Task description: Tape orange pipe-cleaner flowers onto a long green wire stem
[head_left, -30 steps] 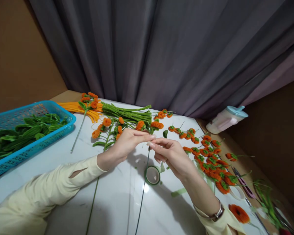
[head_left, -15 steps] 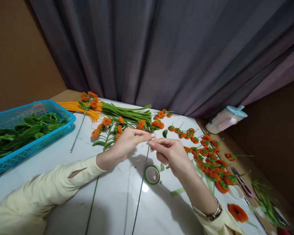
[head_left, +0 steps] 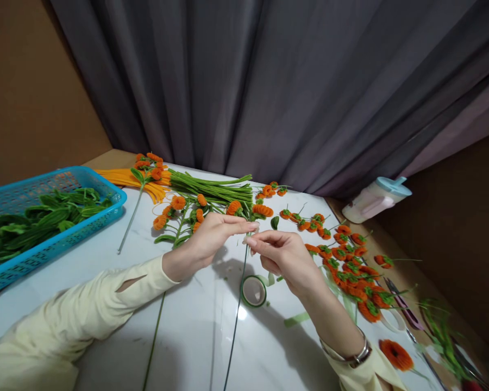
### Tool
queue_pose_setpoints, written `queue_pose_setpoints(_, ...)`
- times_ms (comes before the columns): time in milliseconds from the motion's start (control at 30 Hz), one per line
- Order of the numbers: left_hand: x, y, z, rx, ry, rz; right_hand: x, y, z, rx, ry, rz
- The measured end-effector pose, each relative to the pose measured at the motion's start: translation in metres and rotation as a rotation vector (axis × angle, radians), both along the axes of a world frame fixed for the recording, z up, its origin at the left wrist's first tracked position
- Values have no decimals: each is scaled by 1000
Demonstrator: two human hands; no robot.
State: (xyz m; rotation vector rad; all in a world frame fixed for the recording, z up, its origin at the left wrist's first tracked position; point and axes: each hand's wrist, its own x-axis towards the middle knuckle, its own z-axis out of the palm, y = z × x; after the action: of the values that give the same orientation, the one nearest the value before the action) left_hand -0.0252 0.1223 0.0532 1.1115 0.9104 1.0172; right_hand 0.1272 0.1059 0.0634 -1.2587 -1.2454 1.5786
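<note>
My left hand (head_left: pixel 212 239) is closed in a pinch near the top of a long thin stem (head_left: pixel 237 315), just below two orange fuzzy flowers (head_left: pixel 262 210). Thumb and fingertips of my right hand (head_left: pixel 287 260) pinch the same stem from the right, close to my left fingertips. The stem hangs down toward the near edge of the view. Below the hands a roll of green tape (head_left: pixel 254 291) lies on the white table. To the left, a flower spray (head_left: pixel 181 222) with green leaves rests partly behind my left hand.
A blue basket (head_left: pixel 120 203) of green leaves is at left. Orange (head_left: pixel 126 176) and green stems (head_left: pixel 212 188) lie at the back. Many orange flowers (head_left: pixel 352 266), pink-handled scissors (head_left: pixel 409 312) and a lidded cup (head_left: pixel 377 199) are at right.
The lower end of the long stem has swung slightly to the right. Both hands keep nearly the same place and grip.
</note>
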Motion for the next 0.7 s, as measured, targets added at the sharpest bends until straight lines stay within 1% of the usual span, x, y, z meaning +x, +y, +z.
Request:
queue_pose_setpoints(67,0,-1,1,26,16,-9,1,0,1,55,-83,-12)
queue_pose_setpoints(200,1,-2,4,63,52,-9,2,-3,6,227,-299,-30)
queue_pose_setpoints(300,1,-2,5,50,81,-3,4,-6,11,285,-383,-37)
queue_pose_setpoints(433,0,-1,5,15,98,-19,5,-5,14,276,-395,-19)
queue_pose_setpoints(600,0,-2,8,-21,97,-33,9,-1,8,227,-317,23)
queue_pose_setpoints(700,0,-3,10,-37,94,-28,11,1,5,224,-318,45)
